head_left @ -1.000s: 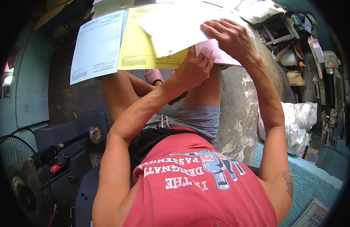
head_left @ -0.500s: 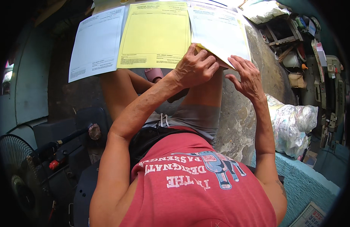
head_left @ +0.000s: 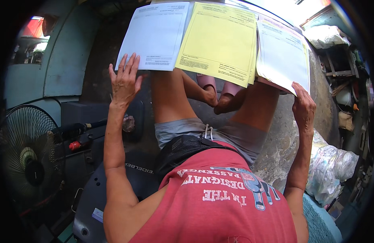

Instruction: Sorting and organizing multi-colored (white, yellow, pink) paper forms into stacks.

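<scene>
Three stacks of printed forms lie side by side at the far edge, over my knees. On the left is a white stack (head_left: 153,38), in the middle a yellow stack (head_left: 217,42). The right stack (head_left: 282,56) has a white sheet on top, with pink and yellow edges showing beneath. My left hand (head_left: 126,81) is open, fingers spread, its fingertips on the lower left corner of the white stack. Closed at the lower right corner of the right stack, my right hand (head_left: 304,106) grips its edge; the thumb is hidden.
A black fan (head_left: 31,162) stands at the left beside a dark machine part with a red knob (head_left: 75,146). Clear plastic-wrapped bundles (head_left: 330,166) lie at the right, near a cluttered shelf (head_left: 342,60). My legs are below the papers.
My left hand has left the right stack and moved left to the white stack, opening. My right hand has shifted to the right stack's corner. The view has turned, shifting the papers rightward.
</scene>
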Available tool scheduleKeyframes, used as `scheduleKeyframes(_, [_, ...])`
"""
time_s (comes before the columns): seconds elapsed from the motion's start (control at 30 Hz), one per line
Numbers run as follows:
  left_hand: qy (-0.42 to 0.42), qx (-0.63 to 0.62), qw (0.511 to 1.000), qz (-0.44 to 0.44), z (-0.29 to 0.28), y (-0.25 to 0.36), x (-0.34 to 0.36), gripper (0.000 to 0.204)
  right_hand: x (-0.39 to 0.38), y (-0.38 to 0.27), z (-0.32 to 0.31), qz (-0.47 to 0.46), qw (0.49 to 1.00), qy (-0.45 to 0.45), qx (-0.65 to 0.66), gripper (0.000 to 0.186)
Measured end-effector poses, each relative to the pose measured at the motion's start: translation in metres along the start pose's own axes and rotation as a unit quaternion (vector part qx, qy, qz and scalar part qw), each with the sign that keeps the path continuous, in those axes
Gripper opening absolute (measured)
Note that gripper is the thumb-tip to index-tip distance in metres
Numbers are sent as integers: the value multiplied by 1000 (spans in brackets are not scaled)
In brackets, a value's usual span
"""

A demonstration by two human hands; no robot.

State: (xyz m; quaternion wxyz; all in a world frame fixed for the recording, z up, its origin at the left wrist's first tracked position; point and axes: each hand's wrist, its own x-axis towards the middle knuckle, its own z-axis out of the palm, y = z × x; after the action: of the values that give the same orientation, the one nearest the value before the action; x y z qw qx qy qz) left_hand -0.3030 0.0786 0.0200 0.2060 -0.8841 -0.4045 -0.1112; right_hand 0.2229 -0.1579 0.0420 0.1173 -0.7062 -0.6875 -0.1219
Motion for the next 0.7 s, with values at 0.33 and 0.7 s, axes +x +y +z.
scheduleKeyframes(0.33, [130,-260,948,-127,0,-11,22,40,1,0,-1,23,1000,-18,3,37])
scheduleKeyframes(0.7, [161,-146,940,264,-7,90,108,61,1,3,2,38,998,16,37,40])
